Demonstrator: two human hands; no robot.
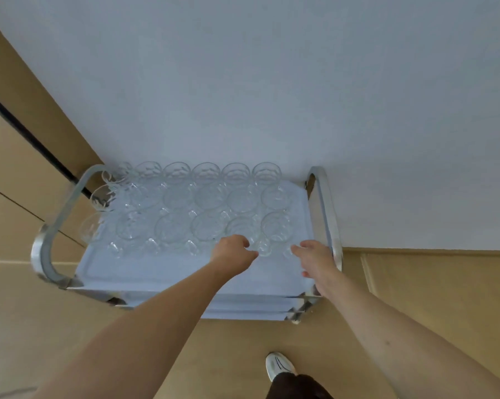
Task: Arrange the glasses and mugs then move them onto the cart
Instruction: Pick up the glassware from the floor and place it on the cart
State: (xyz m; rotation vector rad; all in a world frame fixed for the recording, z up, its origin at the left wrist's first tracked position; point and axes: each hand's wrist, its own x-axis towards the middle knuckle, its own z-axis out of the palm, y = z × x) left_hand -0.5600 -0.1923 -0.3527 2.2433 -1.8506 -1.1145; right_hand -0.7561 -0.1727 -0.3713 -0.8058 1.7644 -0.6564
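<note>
1. Clear glass is the hazard here: the left hand (233, 250), fingers curled and seemingly pinching the handle of a clear glass mug (244, 227) in the nearest row, could knock its touching neighbours.
2. The right hand (312, 259) hovers with fingers apart, holding nothing, beside the chrome side rail (328, 214); a bump might roll the pale blue steel cart (185, 275).
3. Beyond, transparent faceted glasses and mugs (205, 194) stand upright in tight rows on the top shelf, against the white wall (243, 82).
</note>
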